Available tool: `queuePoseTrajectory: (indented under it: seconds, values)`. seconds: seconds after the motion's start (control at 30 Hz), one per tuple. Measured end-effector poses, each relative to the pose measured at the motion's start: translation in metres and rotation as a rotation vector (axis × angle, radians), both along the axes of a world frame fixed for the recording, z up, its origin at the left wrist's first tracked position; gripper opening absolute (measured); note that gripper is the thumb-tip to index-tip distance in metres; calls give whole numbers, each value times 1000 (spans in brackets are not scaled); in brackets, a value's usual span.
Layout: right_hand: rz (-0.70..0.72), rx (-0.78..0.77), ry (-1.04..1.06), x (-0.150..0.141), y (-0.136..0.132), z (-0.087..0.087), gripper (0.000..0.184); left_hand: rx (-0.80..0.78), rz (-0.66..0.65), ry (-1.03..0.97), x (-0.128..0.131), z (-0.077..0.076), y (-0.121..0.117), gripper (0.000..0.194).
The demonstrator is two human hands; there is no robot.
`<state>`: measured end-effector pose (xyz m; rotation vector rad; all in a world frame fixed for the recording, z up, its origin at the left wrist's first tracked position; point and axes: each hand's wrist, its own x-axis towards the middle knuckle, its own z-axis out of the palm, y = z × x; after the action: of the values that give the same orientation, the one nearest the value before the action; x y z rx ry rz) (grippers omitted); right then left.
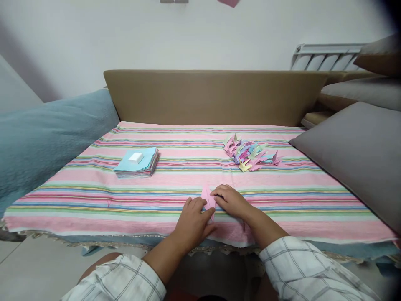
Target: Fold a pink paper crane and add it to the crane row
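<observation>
Head view: one folded pink paper (206,196), pointed at both ends, lying on striped cloth (188,167) near its front edge. Left hand (192,217): fingers and thumb bent, resting on the paper. Right hand (230,200): fingers curled, tips at the paper's right edge. Whether either hand pinches, cannot tell. Beyond, left: paper stack (150,158) bearing a small white box (135,157). Beyond, right: multicoloured folded papers (247,155), heaped.

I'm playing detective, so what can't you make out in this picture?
Head view: part of the pink paper, hidden by the left hand.
Head view: how many colourful folded papers there are; they overlap.
Head view: what the white block is; too small.
Head view: the top of the pink wall piece, cut off by the upper edge.
</observation>
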<state>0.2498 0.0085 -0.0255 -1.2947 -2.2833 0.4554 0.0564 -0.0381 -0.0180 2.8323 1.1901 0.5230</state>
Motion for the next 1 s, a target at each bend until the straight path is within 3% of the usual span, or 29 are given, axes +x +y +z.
queuePoseTrajectory:
  seconds: [0.1,0.3,0.5,0.77,1.0]
  values:
    - [-8,-13,-3,0,-1,2,27,-11,27,-9,2,0,-1,46]
    - [10,30,-28,1,-7,2,29,8,37,-5,2,0,1,17]
    - [43,158,-72,0,-14,7,21,4,7,5,-9,2,12,23]
    - [105,114,-102,-5,-21,15,10,89,48,24,-22,-3,31,17]
    - [81,81,-62,-7,-18,8,8,56,-1,42,-20,-1,36,9]
